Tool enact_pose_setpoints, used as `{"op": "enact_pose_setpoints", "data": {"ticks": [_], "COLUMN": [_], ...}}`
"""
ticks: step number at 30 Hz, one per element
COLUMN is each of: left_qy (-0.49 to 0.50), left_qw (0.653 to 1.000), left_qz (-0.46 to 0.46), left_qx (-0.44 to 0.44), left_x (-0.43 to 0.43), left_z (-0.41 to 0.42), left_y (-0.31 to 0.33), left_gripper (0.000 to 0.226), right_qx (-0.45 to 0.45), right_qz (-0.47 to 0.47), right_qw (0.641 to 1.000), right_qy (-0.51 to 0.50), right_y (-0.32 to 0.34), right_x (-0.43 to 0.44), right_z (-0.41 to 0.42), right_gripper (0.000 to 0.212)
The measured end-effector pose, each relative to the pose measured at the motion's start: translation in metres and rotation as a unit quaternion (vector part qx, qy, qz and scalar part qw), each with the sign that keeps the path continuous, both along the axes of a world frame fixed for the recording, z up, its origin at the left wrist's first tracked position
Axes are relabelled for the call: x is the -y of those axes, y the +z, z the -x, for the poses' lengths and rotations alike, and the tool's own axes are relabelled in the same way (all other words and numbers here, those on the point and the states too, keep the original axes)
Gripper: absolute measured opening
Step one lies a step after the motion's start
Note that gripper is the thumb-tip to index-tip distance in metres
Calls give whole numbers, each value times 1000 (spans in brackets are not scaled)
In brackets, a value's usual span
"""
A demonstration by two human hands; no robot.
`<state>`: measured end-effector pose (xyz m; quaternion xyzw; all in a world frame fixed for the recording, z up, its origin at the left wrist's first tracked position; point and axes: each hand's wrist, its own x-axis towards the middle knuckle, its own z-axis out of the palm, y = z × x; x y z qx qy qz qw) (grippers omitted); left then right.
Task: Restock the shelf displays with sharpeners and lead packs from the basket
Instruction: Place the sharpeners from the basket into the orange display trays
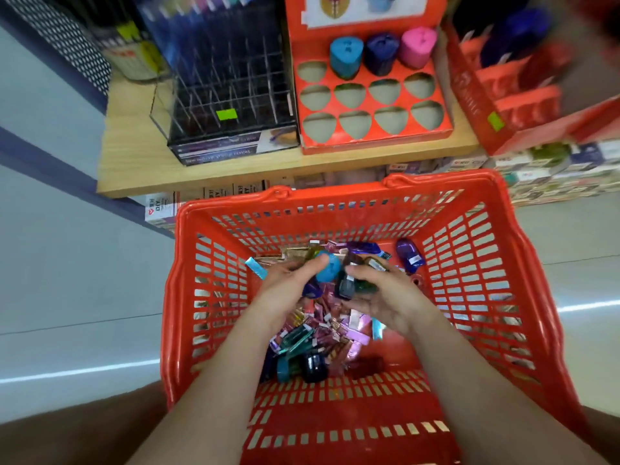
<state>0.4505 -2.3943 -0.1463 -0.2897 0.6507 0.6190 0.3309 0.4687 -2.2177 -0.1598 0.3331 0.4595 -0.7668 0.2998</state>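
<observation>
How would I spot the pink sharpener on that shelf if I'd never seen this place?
Find the wooden shelf above the red basket. On it stands a red tray of triangular holes, most empty. Three sharpeners stand in its back row; the pink sharpener is rightmost, beside the dark blue sharpener and then the light blue sharpener.

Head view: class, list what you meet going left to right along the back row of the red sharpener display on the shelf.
empty slot → blue sharpener → dark blue sharpener → pink sharpener
</observation>
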Motion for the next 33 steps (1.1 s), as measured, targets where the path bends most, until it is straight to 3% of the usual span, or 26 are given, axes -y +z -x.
{"op": "enact_pose_setpoints", "data": {"ticks": [4,9,15,18,20,24,29,33], "left_qy": [-9,-79,-2,23,32,20,-72,-199], "left_qw": [997,982,972,968,967,955,925,879], "left_qz": [-70,-86,-82,-83,-85,-34,40,157], "left_qx": [-40,-146,-222,-235,-239,-293,-371,-404], "left_x": [-7,-15,-28,-31,-32,-33,-25,-19], "left_z": [2,-1,-12,-19,-23,-30,-25,-19], "left_y": [39,85,130,145,151,161,174,184], "left_gripper": [45,49,42,45,44,48,57,64], "right_qx": [-66,-67,-132,-183,-183,-170,-180,-188], "right_qz": [28,74,152,179,156,80,4,-70], "right_qw": [997,991,975,965,969,981,984,976], "right_qy": [-12,-92,-96,-63,-60,-52,20,84], "right_y": [43,82,127,137,143,158,164,175], "right_x": [-9,-8,-12,-14,-13,-9,-19,-28], "right_z": [5,-4,-14,-23,-26,-33,-36,-30], "right_gripper": [30,28,34,51,52,20,8,20]}}
